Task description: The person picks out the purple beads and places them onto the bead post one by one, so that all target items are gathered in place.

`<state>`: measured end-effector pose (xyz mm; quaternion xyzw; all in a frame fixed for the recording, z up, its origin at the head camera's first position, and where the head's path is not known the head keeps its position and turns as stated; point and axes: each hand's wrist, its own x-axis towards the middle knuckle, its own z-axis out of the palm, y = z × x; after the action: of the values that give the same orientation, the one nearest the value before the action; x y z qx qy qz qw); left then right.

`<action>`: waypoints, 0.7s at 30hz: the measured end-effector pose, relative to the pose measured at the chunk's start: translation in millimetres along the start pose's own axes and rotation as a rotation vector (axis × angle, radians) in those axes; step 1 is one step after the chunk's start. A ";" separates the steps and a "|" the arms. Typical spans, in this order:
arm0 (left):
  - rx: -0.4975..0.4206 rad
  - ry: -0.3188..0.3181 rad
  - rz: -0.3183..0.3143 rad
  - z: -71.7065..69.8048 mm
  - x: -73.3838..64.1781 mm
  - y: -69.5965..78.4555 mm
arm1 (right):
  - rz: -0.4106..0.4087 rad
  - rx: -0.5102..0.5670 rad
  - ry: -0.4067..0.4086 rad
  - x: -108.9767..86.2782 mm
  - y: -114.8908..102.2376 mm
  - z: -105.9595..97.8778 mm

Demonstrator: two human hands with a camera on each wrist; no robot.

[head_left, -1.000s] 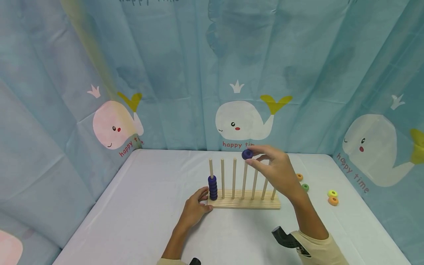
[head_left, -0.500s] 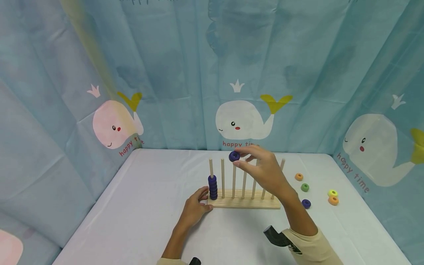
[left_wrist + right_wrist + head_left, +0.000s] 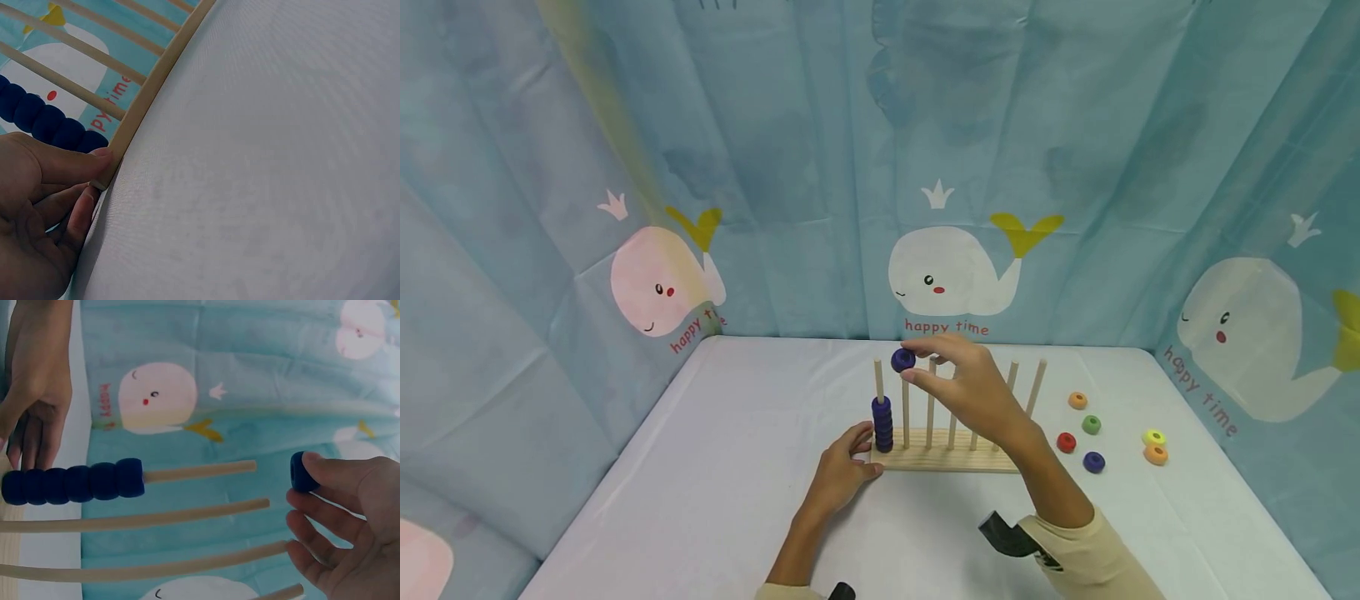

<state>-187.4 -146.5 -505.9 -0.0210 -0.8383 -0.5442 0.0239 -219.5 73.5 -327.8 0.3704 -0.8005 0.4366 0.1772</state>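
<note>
A wooden peg rack has a flat base and a row of upright pegs. On its leftmost peg sits a stack of dark blue beads, with the bare peg top rising above it. My left hand grips the base's left end, the thumb on its edge. Between thumb and fingertip my right hand pinches one dark blue bead. In the head view that bead is at the top of the second peg; in the right wrist view it is apart from the peg tips.
Right of the rack lie loose beads: red, dark blue, green, orange, and a yellow one beside another orange one. A whale-print curtain stands behind the white tabletop.
My right hand has moved left with the dark blue bead, from about the fourth peg to the second. The red and dark blue loose beads have come into view. The left hand stays put.
</note>
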 end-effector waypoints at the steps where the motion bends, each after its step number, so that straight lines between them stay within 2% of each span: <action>1: 0.000 -0.001 0.000 0.0 0.0 0.1 | 0.000 -0.011 0.000 1.2 -0.7 1.6; 12: 0.008 -0.002 -0.009 0.3 0.4 -1.9 | -0.002 -0.063 -0.065 11.1 1.4 17.8; 21: 0.010 -0.009 0.001 -0.1 0.3 -3.2 | 0.023 -0.080 -0.072 13.2 1.6 23.6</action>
<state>-187.9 -147.9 -508.8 -0.0238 -0.8410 -0.5401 0.0208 -228.5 48.7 -333.9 0.3693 -0.8272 0.3929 0.1581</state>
